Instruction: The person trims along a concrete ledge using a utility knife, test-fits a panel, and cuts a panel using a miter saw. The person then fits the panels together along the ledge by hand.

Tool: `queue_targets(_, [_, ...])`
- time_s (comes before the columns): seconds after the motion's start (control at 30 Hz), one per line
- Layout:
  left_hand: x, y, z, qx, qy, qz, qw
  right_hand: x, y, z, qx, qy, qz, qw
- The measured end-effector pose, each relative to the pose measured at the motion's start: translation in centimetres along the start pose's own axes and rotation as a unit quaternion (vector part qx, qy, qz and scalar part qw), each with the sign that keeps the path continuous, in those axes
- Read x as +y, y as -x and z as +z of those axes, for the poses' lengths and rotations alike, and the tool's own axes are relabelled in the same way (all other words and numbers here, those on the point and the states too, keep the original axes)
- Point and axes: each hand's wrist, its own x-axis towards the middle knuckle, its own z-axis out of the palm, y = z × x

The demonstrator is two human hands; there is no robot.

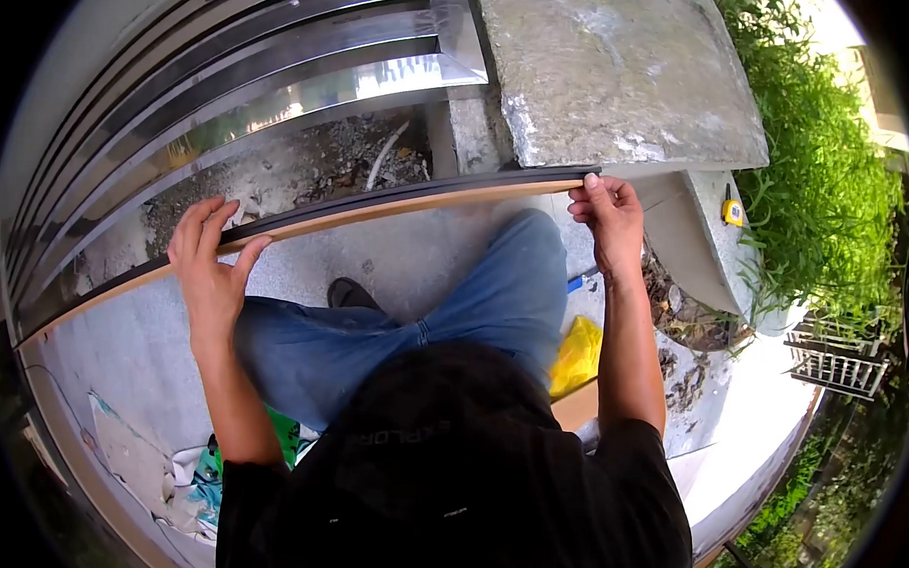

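A long, thin strip [407, 204], black along one side and tan along the other, stretches across in front of my body. My left hand [207, 255] grips it left of the middle, with the fingers over the far edge and the thumb on the near edge. At the strip's right end, my right hand [612, 209] pinches it between thumb and fingers. Beyond the strip stand shiny metal slats [352, 75] in a frame. The strip's right end lies close to the near edge of a concrete slab [632, 75].
A yellow tape measure [732, 212] rests on a ledge beside green plants [830, 147]. Near my right leg are a yellow bag [578, 354] and a cardboard piece [577, 405]. Rubble [309, 164] lies beneath the slats. A green and white bag [284, 436] is at my left.
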Motion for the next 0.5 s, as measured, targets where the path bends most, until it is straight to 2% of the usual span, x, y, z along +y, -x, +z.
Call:
queue_targets(0.23, [0.3,-0.4,-0.2,0.008,0.025,0.006,1.000,0.5,0.2,0.5,0.014,0.012,-0.012,1.000])
queue_targets(0.33, [0.4,-0.4,-0.5,0.006,0.019,0.000,1.000,0.7,0.7,1.1,0.045,0.063,-0.065,0.995])
queue_targets(0.43, [0.1,-0.3,0.0,0.016,0.041,-0.011,0.999,1.0,0.4,0.8,0.024,0.035,-0.069,0.997])
queue_targets(0.5, [-0.2,-0.4,-0.3,0.026,0.050,-0.021,0.998,1.5,0.1,0.5,0.042,0.067,-0.073,0.994])
